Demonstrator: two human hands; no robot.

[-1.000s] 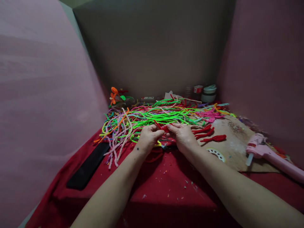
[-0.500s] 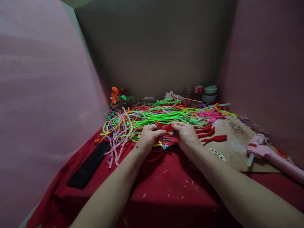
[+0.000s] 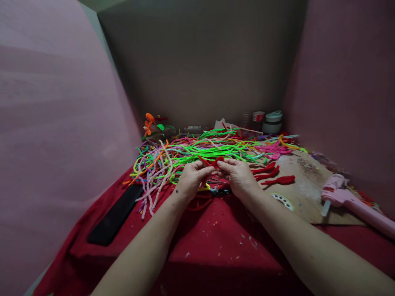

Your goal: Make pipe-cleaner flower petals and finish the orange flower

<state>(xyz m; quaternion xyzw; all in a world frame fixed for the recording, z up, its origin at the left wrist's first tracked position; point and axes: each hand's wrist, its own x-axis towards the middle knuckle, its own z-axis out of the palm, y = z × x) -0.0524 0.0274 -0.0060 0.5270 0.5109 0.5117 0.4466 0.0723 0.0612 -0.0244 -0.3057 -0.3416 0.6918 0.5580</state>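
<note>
Between my two hands is a bent red pipe cleaner (image 3: 219, 160), its fuzzy loop rising above the fingertips. My left hand (image 3: 194, 176) pinches one end with thumb and forefinger. Closed on the other side of it is my right hand (image 3: 239, 172); the fingers partly hide the piece. Several finished-looking red pipe cleaner loops (image 3: 279, 180) lie just right of my right hand. Below the hands rests a tool with dark and yellow handles (image 3: 219, 191), partly covered. A heap of green, pink and other coloured pipe cleaners (image 3: 210, 152) spreads behind the hands.
A pink glue gun (image 3: 336, 193) lies on a brown board (image 3: 308, 191) at right, near a white disc with holes (image 3: 282, 200). At left is a flat black object (image 3: 115, 216). Jars (image 3: 273, 122) and an orange pipe cleaner flower (image 3: 148, 121) stand at the back. Scraps dot the red cloth (image 3: 212, 246).
The red pipe cleaner has turned between my fingers, and more of its loop shows above them. My right hand has shifted slightly; both hands still grip the piece.
</note>
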